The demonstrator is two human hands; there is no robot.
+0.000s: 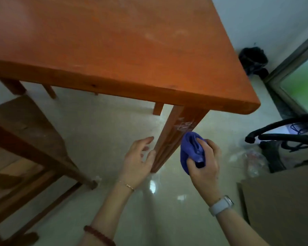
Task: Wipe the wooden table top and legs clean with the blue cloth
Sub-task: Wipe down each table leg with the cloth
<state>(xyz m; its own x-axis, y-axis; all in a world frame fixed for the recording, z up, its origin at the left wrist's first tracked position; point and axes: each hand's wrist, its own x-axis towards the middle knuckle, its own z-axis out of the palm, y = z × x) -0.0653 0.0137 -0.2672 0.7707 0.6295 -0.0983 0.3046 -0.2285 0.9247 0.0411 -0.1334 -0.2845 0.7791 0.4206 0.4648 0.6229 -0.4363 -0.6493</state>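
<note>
Blue cloth (191,150) inside right hand's (205,166) fingers (192,163)

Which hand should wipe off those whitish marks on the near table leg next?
Right. The right hand already grips the blue cloth against the table leg, just below the whitish marks. The left hand is bare, fingers resting on the leg's other side.

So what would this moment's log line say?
step: wiping leg | right hand: grips blue cloth | left hand: steadies table leg
</note>
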